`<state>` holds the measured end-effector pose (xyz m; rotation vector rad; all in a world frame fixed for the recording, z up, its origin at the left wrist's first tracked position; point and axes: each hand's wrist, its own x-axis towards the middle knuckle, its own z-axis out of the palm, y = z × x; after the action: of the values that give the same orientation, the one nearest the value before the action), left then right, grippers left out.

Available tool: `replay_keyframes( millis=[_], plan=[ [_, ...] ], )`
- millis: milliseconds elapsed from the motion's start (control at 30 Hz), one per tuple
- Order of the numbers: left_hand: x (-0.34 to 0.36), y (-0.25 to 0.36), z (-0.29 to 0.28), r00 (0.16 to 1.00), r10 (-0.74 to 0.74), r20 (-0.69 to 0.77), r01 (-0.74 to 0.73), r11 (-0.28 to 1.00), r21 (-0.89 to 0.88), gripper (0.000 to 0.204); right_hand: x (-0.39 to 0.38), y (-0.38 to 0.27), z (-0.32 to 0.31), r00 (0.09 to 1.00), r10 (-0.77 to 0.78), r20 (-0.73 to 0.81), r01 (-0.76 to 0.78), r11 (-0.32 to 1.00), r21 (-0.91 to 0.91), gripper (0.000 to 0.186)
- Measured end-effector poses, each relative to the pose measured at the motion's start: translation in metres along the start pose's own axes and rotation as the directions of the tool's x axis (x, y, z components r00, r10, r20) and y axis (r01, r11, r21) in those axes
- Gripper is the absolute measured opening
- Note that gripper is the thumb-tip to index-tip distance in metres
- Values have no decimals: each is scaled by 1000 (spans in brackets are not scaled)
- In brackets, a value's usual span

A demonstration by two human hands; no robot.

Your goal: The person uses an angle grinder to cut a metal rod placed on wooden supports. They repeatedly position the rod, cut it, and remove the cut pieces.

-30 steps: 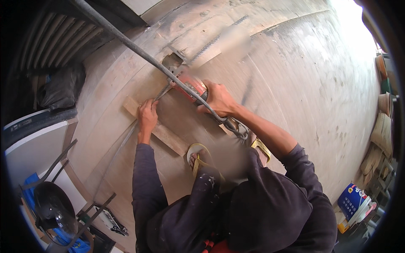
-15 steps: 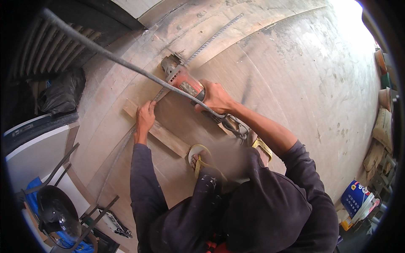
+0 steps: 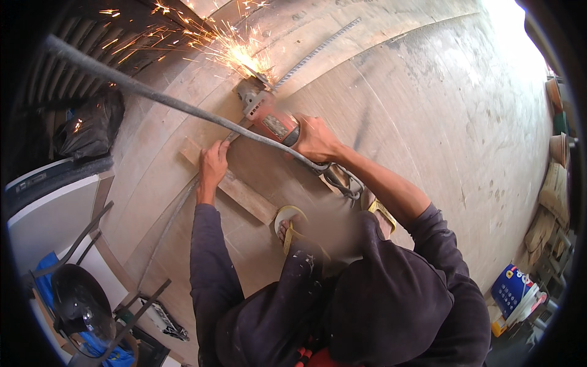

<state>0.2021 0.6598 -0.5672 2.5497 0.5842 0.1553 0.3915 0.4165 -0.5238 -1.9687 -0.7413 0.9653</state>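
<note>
My right hand (image 3: 318, 142) is wrapped round the rear body of a red angle grinder (image 3: 272, 120). Its grey head meets a ribbed steel rebar (image 3: 318, 54) lying across the floor, and bright orange sparks (image 3: 239, 54) spray from there toward the upper left. My left hand (image 3: 213, 164) is closed on the nearer stretch of the rebar, above a wooden plank (image 3: 247, 199). The fingers partly hide the rod there. A thick grey cable (image 3: 165, 92) crosses in front of the grinder.
My sandalled foot (image 3: 285, 231) rests by the plank's end. Sparks reach a black plastic bag (image 3: 92, 128) at the left. A dark metal-framed chair (image 3: 79, 300) stands lower left. Pots (image 3: 557, 147), sacks (image 3: 552, 188) and a blue-labelled bucket (image 3: 515, 292) line the right side.
Sparks now fly from the grinder's head, where none showed before. The grinder and both hands have shifted only slightly. My left hand still grips the rebar.
</note>
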Motion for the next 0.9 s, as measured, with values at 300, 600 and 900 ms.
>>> replay_keyframes(
  millis=[300, 600, 900],
  plan=[
    [3, 11, -9, 989, -108, 96, 104, 993, 46, 38, 2, 0, -4, 998, -30, 48, 31, 999, -30, 64],
    [0, 9, -5, 1000, -28, -9, 29, 996, 81, 39, 3, -2, -2, 998, -38, 45, 38, 999, -2, 67],
    [-1, 15, -5, 1000, 0, -17, 3, 982, 187, 40, 2, -13, -7, 996, 63, 61, -60, 996, -59, 52]
  ],
)
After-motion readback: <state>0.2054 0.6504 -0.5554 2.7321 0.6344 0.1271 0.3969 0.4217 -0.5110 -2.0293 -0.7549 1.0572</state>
